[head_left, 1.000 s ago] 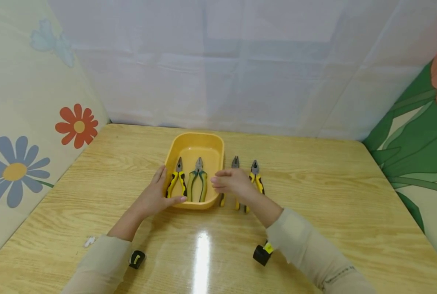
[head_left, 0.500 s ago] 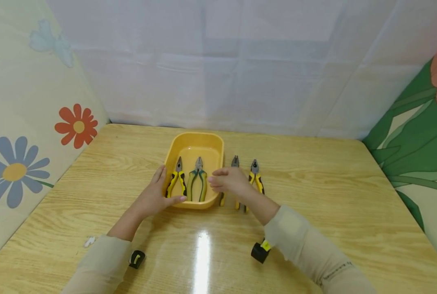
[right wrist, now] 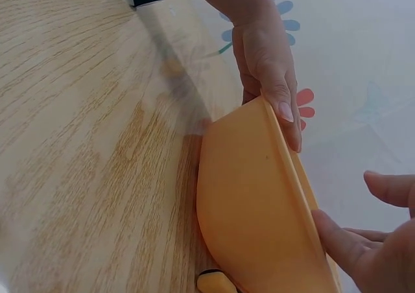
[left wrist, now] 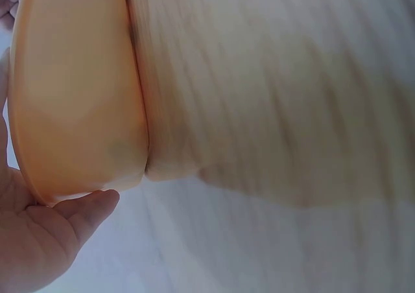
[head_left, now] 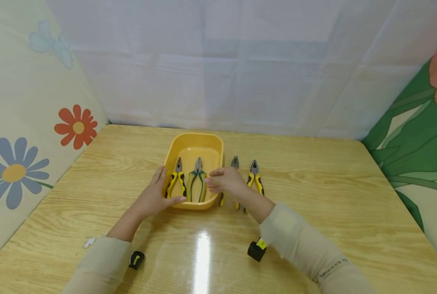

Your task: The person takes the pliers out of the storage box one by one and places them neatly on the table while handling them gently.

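My left hand [head_left: 153,198] grips the near left corner of a yellow plastic bin [head_left: 205,141], fingers along its outer side and thumb on the near rim. Its clasp on the corner shows in the left wrist view too. Inside the bin lie long-nose pliers [head_left: 181,179] with yellow-black handles and pliers with green handles [head_left: 191,183]. My right hand [head_left: 227,181] is held over the bin's right rim, its fingers extended inward and holding nothing. In the right wrist view a fingertip [right wrist: 324,225] overlaps the rim. The right hand partly hides one of two pliers outside the bin.
Yellow-handled pliers [head_left: 256,179] and another pair of pliers [head_left: 235,162] lie right of the bin. A black strapped device [head_left: 257,250] hangs by the right wrist, another black device [head_left: 136,259] by the left. A small white scrap [head_left: 89,242] lies at left. Cloth walls surround the table.
My right hand has shifted slightly left, its fingertips reaching further in over the bin's right rim. The left hand, the bin and the pliers stay in place.
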{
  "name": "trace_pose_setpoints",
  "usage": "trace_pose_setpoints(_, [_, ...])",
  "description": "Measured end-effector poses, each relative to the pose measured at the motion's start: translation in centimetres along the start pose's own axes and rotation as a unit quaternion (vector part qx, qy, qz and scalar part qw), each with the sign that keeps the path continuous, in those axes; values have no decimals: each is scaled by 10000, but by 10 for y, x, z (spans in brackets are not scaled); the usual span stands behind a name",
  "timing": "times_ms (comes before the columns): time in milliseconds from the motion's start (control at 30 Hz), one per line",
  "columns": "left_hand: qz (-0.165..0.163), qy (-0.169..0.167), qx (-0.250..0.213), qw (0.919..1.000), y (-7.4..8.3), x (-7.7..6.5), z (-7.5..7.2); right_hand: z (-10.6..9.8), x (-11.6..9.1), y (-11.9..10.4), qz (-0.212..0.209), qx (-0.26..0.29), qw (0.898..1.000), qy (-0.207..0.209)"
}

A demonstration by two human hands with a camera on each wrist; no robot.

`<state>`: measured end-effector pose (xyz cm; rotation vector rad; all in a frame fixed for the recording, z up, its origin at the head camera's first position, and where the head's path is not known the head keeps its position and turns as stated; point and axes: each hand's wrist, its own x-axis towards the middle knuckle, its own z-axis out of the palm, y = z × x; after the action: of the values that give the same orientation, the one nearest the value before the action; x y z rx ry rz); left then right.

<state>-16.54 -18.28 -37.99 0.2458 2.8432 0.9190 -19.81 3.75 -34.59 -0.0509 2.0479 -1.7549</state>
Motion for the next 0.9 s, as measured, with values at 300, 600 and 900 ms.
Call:
trace_pose_setpoints(300, [-15, -13, -2, 10000, 0, 0, 0, 3, 3, -2, 105, -365, 9993, 0])
trace_pose_setpoints(600, [25, -18, -14, 10000, 0, 0, 0, 7, 7, -2, 210, -344, 9992, -19])
trace_pose_setpoints(900, [7, -22, -25, 10000, 0, 0, 0, 10, 10, -2, 235, -630, 9977, 116])
